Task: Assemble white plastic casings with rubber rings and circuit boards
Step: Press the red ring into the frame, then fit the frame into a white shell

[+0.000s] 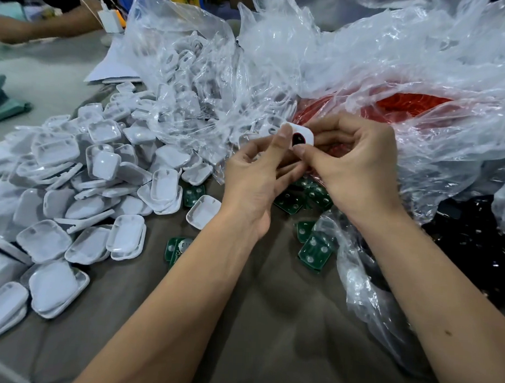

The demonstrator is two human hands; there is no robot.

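White casing held up off the table between both hands, centre of scene, in front of the crumpled clear plastic bags. Open face tilted toward the camera, long axis running roughly left–right; a dark ring-shaped piece with a reddish edge sits in the cavity — can't tell if it is fully seated. Left hand pinches the casing's left end, thumb up against its face, fingers curled behind. Right hand holds the right end, thumb tip at the lower edge near the dark ring, other fingers curled round the back. Just below the hands, green circuit boards lie scattered flat on the grey table. Left of them a big loose heap of white casing halves. Red parts show through a bag, far right. Another person's arm at far left.
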